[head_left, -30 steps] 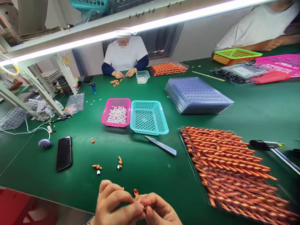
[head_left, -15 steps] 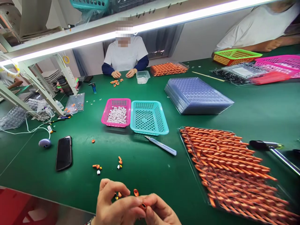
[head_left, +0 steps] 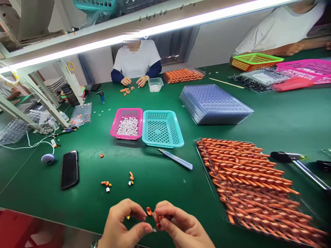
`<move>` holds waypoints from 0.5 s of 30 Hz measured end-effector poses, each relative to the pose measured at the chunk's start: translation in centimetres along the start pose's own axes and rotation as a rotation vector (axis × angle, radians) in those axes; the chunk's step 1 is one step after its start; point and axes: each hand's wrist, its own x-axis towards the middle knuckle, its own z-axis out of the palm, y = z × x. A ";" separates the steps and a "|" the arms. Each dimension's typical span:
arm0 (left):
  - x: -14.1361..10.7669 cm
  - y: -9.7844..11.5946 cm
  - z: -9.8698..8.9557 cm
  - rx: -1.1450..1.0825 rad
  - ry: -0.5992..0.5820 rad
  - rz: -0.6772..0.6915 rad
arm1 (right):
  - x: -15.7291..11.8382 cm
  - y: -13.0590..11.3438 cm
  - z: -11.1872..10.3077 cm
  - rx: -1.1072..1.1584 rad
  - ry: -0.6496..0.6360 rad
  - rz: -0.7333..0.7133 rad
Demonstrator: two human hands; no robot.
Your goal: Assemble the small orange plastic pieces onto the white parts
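Note:
At the bottom centre, my right hand (head_left: 182, 225) pinches a small red-orange part (head_left: 159, 223) between thumb and fingers. Just left of it, my left hand (head_left: 126, 220) is curved with thumb and fingers apart, holding nothing that I can see. Another red-orange piece (head_left: 149, 210) shows between the hands, and a small yellow bit (head_left: 128, 217) lies behind my left fingers. Beyond my hands, two small clusters of orange, white and yellow parts lie on the green table, a left cluster (head_left: 106, 184) and a right cluster (head_left: 131, 176).
A pink basket (head_left: 112, 131) of white pieces adjoins a turquoise basket (head_left: 181, 136). Nearby lie a utility knife (head_left: 177, 159) and a phone (head_left: 69, 169). Trays of orange parts (head_left: 245, 179) and stacked clear trays (head_left: 217, 103) stand right. A person (head_left: 137, 62) sits opposite.
My left fingers have parted from the piece near my right hand and opened. My right hand has turned slightly, the red-orange part still in its grip. The view has shifted a little.

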 end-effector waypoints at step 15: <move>-0.1 -0.4 1.3 -0.217 -0.026 -0.154 | 0.0 0.5 0.6 0.009 0.094 -0.118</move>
